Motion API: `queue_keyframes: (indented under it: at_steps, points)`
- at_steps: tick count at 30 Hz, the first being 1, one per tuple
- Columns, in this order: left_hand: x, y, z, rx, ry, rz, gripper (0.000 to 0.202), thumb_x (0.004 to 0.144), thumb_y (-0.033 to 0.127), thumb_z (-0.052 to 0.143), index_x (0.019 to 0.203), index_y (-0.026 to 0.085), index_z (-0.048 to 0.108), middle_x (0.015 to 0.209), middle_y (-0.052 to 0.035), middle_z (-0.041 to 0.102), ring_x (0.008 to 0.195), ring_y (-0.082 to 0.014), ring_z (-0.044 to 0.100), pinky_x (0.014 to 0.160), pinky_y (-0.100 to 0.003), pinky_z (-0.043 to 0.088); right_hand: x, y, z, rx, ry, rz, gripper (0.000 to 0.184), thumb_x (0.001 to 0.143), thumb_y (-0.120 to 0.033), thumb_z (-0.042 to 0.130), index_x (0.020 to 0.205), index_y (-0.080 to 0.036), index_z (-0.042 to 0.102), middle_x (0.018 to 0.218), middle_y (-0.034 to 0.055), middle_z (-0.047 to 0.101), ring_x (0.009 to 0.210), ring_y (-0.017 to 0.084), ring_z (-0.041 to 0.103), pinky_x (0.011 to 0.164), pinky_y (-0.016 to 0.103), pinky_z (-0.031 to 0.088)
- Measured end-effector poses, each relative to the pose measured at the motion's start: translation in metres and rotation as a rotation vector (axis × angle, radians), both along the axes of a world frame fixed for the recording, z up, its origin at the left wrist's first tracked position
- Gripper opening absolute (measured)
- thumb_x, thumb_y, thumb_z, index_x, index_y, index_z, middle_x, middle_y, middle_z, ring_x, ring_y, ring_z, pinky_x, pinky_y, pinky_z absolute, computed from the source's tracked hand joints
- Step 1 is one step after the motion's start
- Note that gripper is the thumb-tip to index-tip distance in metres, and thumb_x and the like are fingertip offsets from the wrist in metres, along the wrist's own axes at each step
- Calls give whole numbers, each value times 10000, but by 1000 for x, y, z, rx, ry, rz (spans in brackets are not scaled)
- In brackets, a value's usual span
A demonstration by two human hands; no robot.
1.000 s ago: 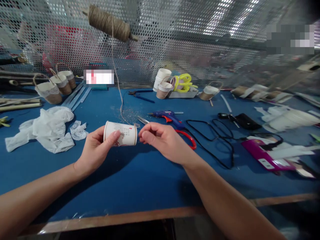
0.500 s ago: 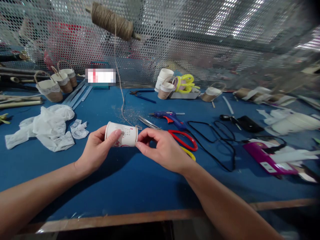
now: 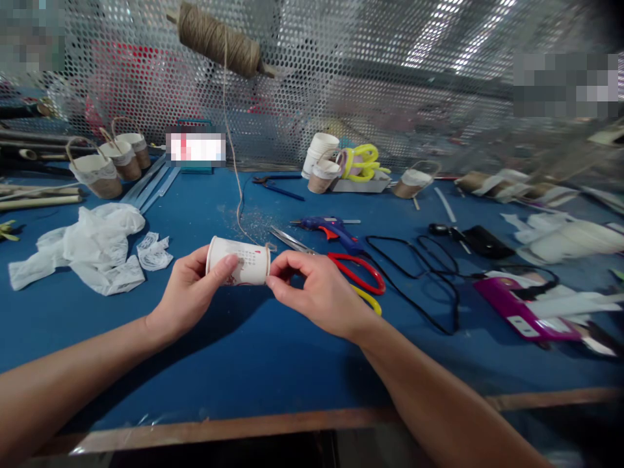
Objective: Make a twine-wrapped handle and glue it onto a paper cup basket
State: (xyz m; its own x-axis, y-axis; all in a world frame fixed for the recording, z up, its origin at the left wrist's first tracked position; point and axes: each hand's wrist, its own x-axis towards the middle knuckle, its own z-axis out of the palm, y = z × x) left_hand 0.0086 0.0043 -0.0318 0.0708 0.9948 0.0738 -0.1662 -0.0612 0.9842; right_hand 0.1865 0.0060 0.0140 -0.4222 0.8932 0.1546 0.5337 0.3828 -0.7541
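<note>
My left hand (image 3: 188, 286) is closed around a white paper cup (image 3: 244, 263) lying on its side in the air, its open mouth toward the left. Printed characters and a red mark show on the cup's wall. At the base end, the fingers of my right hand (image 3: 312, 286) are pinched together against the bottom rim, where the twine (image 3: 238, 214) reaches the cup. That twine hangs down from a brown spool (image 3: 219, 42) above the table. What lies between the right fingertips is partly hidden. Just beyond my right hand are scissors (image 3: 358, 276) with red and yellow handles.
A blue glue gun (image 3: 334, 233) with a black cord lies past the scissors. White lace (image 3: 97, 250) is heaped at left, behind it several twine-wrapped cups (image 3: 100, 179). Pliers (image 3: 280, 186), stacked paper cups (image 3: 319, 153) and a purple device (image 3: 524, 309) also occupy the blue table (image 3: 234, 377).
The cup has shifted slightly to the right and turned a little in my left hand, so its print sits differently. My right hand stays at its base.
</note>
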Motion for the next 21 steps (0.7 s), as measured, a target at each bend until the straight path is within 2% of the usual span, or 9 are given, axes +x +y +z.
queue_keyframes:
  at_steps: [5, 14, 21]
  points:
    - [0, 0, 0, -8, -21, -12, 165, 731, 303, 623, 819, 166, 650, 734, 13, 660, 605, -74, 544, 584, -155, 449, 0, 1, -1, -7, -4, 5, 60, 714, -150, 524, 661, -148, 552, 613, -9, 555, 553, 82, 485, 534, 213, 412]
    - [0, -1, 3, -13, 38, 3, 196, 724, 320, 620, 813, 147, 648, 718, -3, 659, 568, -84, 535, 559, -178, 444, 1, 1, 1, -55, 10, 5, 59, 714, -152, 526, 664, -146, 557, 603, -12, 546, 543, 79, 475, 520, 208, 407]
    - [-3, 2, 5, -60, -34, -39, 222, 701, 332, 643, 817, 144, 669, 747, -24, 681, 620, -107, 575, 619, -200, 467, 2, 1, 2, -49, -8, 1, 56, 715, -151, 528, 672, -139, 562, 618, -4, 558, 555, 85, 486, 532, 213, 416]
